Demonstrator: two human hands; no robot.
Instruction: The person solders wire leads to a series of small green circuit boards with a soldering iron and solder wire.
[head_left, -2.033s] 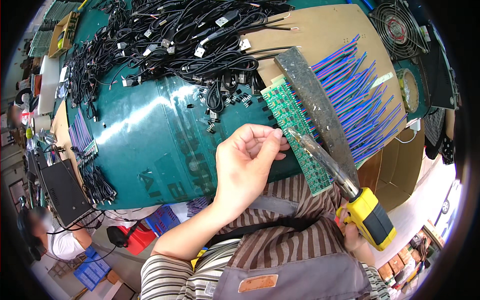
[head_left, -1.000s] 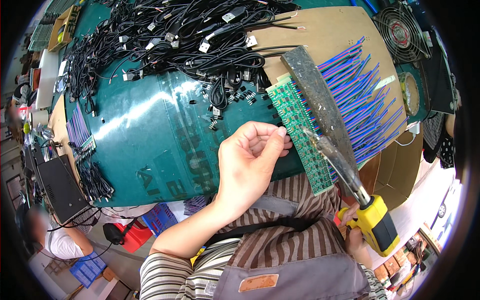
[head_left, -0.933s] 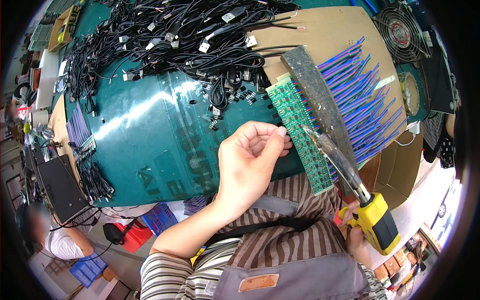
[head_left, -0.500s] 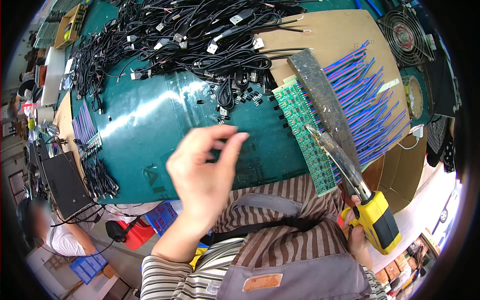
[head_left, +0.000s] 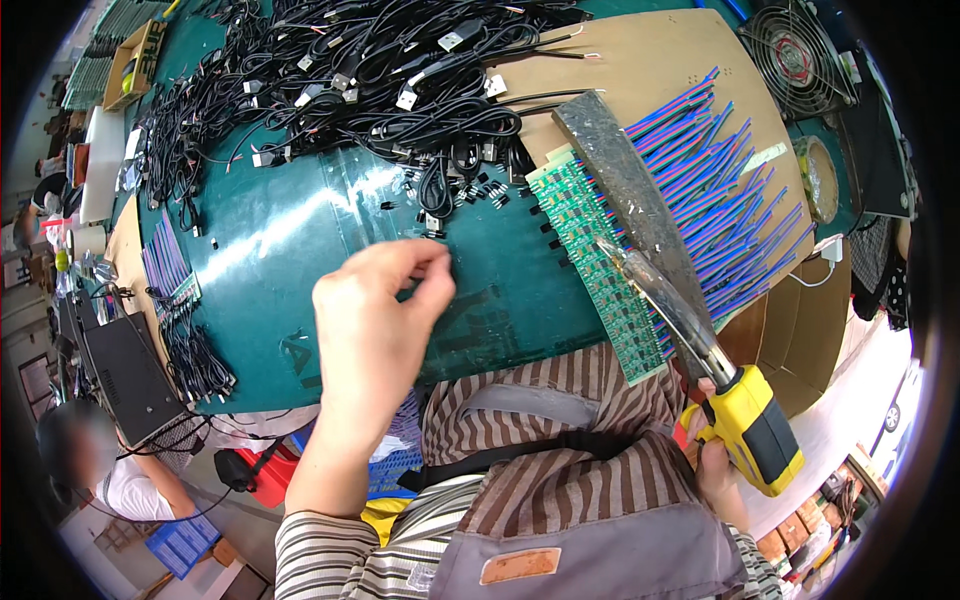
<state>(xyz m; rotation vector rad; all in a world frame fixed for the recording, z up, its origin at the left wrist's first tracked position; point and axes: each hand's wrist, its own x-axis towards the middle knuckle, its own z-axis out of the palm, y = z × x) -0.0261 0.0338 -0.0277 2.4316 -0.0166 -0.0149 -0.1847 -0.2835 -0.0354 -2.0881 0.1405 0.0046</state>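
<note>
Green circuit board (head_left: 590, 260) sits right of centre, long axis slanting down-right. Right hand (head_left: 714, 466) grips the yellow soldering gun (head_left: 752, 428), tip over it; left hand (head_left: 375, 305) apart, mid-frame, can't tell if fingertips meet.

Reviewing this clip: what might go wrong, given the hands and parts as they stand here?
If the yellow-and-black pistol-shaped tool in the right hand is hot, its metal tip, over the green circuit-board panel, could scorch it.

The dark oblong metal bar lies across blue-and-red wires beside the panel; a nudge might disturb them.

The left hand is near small loose black components and might scatter them; whether it holds one is unclear.
</note>
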